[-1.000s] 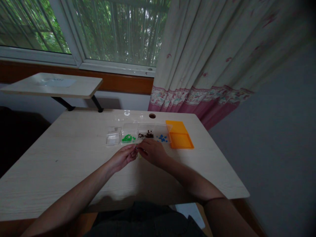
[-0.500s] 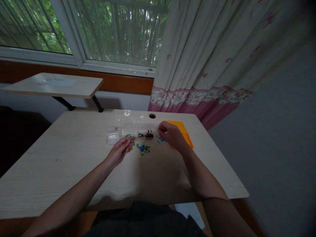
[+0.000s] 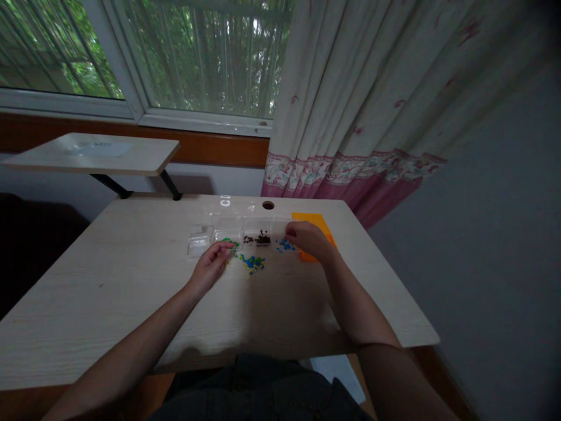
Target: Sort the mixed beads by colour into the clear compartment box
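A small heap of mixed blue, green and yellow beads (image 3: pixel 252 263) lies on the pale wooden desk (image 3: pixel 131 280). Behind it stands a row of clear little trays: an empty one (image 3: pixel 200 240), one with green beads (image 3: pixel 228 240), one with dark brown beads (image 3: pixel 260 238) and one with blue beads (image 3: pixel 284 245). My left hand (image 3: pixel 213 266) rests beside the heap with fingers pinched together at the green tray. My right hand (image 3: pixel 309 241) hovers curled over the blue tray; what either pinches is too small to see.
An orange lid (image 3: pixel 316 224) lies behind my right hand. A cable hole (image 3: pixel 268 205) sits near the desk's far edge. A smaller side table (image 3: pixel 96 155) stands at the left under the window. Curtains (image 3: pixel 350 105) hang at the right.
My hands, first pinched together over the heap, have parted: the right went to the blue tray, the left toward the green tray, uncovering the mixed beads.
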A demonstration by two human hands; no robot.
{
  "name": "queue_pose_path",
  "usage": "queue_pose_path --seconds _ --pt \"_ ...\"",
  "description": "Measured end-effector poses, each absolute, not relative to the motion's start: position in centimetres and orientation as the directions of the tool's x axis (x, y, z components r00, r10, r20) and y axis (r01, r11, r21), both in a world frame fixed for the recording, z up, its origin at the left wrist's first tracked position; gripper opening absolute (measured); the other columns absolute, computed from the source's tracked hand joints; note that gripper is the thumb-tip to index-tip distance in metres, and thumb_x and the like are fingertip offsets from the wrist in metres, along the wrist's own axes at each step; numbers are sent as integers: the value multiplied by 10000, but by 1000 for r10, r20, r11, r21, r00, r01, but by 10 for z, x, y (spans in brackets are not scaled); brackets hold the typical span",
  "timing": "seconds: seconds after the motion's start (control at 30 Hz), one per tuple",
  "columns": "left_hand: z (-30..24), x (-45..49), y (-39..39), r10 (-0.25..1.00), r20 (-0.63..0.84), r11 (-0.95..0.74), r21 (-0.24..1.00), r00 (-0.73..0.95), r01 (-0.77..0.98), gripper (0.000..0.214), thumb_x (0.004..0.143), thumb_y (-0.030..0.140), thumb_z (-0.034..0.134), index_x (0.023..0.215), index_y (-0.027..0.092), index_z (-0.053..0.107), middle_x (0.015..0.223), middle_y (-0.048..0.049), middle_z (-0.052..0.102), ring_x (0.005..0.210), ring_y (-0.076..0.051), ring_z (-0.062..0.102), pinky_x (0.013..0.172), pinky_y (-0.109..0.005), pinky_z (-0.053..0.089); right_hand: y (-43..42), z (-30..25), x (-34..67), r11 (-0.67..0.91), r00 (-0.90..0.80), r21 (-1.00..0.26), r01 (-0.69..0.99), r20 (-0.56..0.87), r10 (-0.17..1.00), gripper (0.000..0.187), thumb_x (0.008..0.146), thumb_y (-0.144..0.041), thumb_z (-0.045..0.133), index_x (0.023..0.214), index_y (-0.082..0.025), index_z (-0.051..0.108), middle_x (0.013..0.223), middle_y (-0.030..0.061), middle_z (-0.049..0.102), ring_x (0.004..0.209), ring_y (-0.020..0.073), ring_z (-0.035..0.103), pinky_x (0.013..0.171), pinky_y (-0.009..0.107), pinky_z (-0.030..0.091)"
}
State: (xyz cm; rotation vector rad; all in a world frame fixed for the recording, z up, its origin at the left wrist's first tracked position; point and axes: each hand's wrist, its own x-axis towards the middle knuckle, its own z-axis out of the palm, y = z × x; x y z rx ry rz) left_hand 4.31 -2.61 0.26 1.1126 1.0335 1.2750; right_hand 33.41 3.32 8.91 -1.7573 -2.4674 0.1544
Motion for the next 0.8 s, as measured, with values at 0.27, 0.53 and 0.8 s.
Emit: queue_pose_path --seconds 0.27,0.53,0.8 --pt "-4 42 -22 981 178 -184 981 83 69 353 841 511 668 1009 203 708 944 -52 681 828 -171 600 721 -272 452 33 82 330 299 -298 45 953 -29 954 259 933 -313 529 1002 -175 737 1024 104 732 945 204 648 748 256 419" --pt "-13 37 -22 934 324 -356 864 147 356 285 950 404 530 1076 197 681 945 -61 656 784 -162 582 681 -266 444 27 104 338 292 -288 -52 955 79 954 270 962 -339 507 1016 -199 733 965 77 748 867 179 647 709 250 388" --pt "-7 47 -30 822 401 -569 593 403 569 212 940 317 559 1072 195 672 979 -85 622 968 -226 568 869 -359 470 11 138 355 267 -248 -151 952 130 960 265 952 -401 532 982 -231 733 857 32 740 741 162 612 598 260 299"
